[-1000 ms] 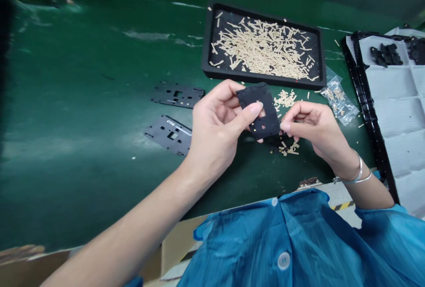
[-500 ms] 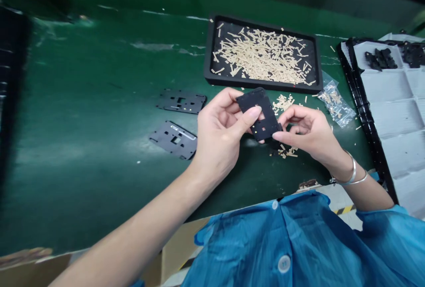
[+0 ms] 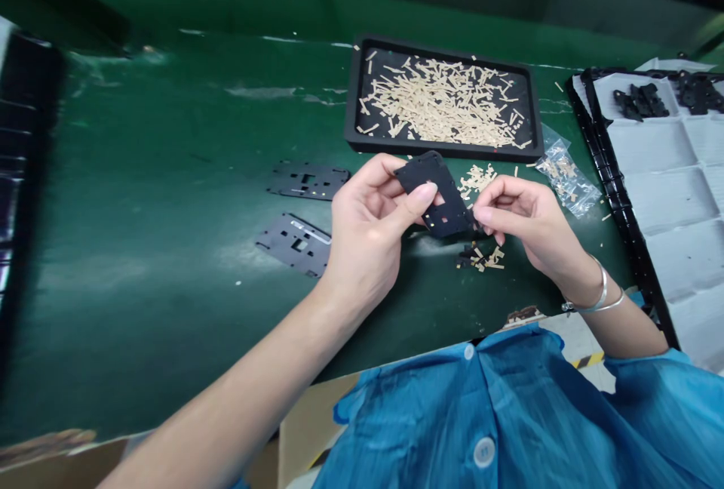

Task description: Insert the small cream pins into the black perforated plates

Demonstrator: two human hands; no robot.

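My left hand (image 3: 376,221) grips a flat black plastic plate (image 3: 446,206) with small cutouts, thumb across its face. At the plate's lower right edge, my right hand (image 3: 520,221) is closed in a pinch, thumb against forefinger. A small dark bit shows by those fingertips; whether it is held or part of the plate I cannot make out. Two similar black plates, a farther one (image 3: 308,180) and a nearer one (image 3: 295,246), lie left of my left hand. Below the held plate is a little heap of pale strips (image 3: 487,256) with dark pieces among them.
A black tray (image 3: 354,96) full of pale strips stands behind my hands, with more loose strips (image 3: 476,179) before it. A clear plastic bag (image 3: 571,179) holds more. To the right is a white-lined black crate (image 3: 659,198) with black parts (image 3: 642,102).
My right fingers have shifted slightly off the plate's corner and closed into a tighter pinch. My left hand still holds the plate, much as before. The whole view has moved a little.
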